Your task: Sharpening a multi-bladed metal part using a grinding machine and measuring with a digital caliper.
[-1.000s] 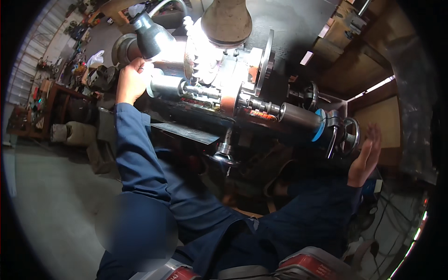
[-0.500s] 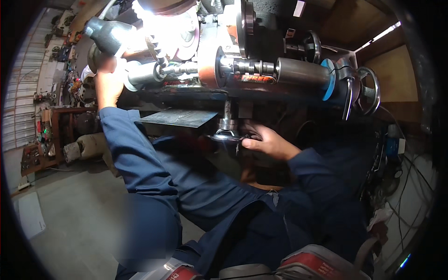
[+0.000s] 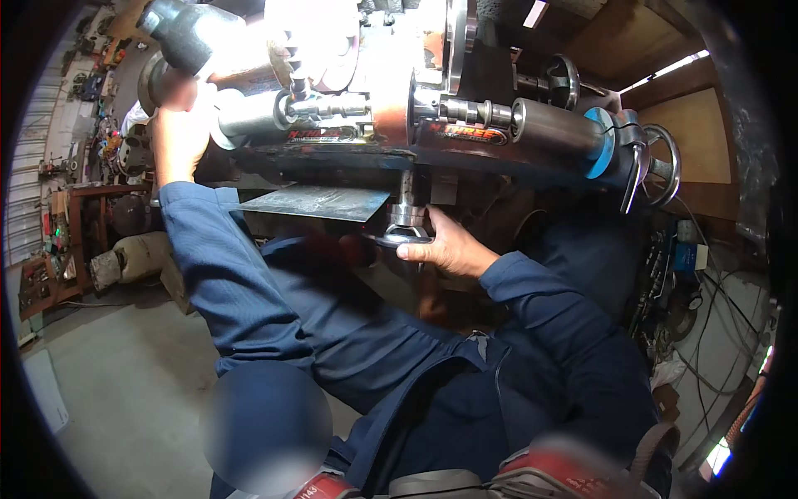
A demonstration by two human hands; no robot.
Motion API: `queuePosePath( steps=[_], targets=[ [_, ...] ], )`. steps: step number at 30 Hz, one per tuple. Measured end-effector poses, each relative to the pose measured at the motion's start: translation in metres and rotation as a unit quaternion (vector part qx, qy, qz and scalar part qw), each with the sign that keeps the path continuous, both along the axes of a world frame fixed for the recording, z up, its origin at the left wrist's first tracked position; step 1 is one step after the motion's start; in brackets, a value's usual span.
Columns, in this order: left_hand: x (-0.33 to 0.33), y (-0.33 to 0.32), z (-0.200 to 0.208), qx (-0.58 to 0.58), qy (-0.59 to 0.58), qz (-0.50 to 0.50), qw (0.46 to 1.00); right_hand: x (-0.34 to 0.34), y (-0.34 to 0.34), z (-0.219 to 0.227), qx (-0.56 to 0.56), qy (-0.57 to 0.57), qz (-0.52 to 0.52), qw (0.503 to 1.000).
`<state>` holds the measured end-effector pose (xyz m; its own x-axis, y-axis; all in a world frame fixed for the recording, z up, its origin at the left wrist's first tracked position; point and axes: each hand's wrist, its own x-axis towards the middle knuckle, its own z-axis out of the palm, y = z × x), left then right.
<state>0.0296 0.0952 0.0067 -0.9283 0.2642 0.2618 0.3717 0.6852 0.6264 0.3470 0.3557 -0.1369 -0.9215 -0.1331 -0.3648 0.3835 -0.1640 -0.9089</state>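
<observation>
A metal shaft with lobes, like a camshaft [image 3: 475, 111], lies crosswise on a large machine, between a grey cylinder [image 3: 248, 118] on the left and a darker steel cylinder [image 3: 553, 129] on the right. Under the machine's front edge, my right hand [image 3: 455, 243] grips the rim of a chrome handwheel [image 3: 406, 240], thumb on top. My left hand [image 3: 179, 137] is raised at the machine's left end, beside a round metal wheel [image 3: 151, 83]. Blur covers its fingers, so their hold cannot be made out. An orange-sided disc [image 3: 392, 112] stands midway along the shaft.
A flat metal plate [image 3: 312, 202] juts out left of the handwheel. A black lamp head [image 3: 184, 35] hangs above my left hand, with strong glare beside it. Another handwheel [image 3: 662, 166] and a lever [image 3: 634, 179] sit at the right end. Cables [image 3: 716, 333] hang at the right.
The view has shifted slightly, and the machine appears nearer. My right hand's fingers, blurred before, now rest more plainly on the handwheel's rim. My left hand stays at the machine's left end.
</observation>
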Motion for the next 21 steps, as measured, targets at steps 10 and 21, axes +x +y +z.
queuePosePath(
  steps=[10, 21],
  targets=[
    [-0.002, 0.004, -0.003, 0.017, 0.026, -0.028, 0.999, -0.001, -0.001, -0.002, -0.029, -0.015, -0.008, 0.999],
    [0.020, 0.020, 0.013, 0.000, 0.026, -0.008, 1.000, 0.016, 0.039, 0.058, 0.350, 0.116, 0.142, 0.919]
  ],
)
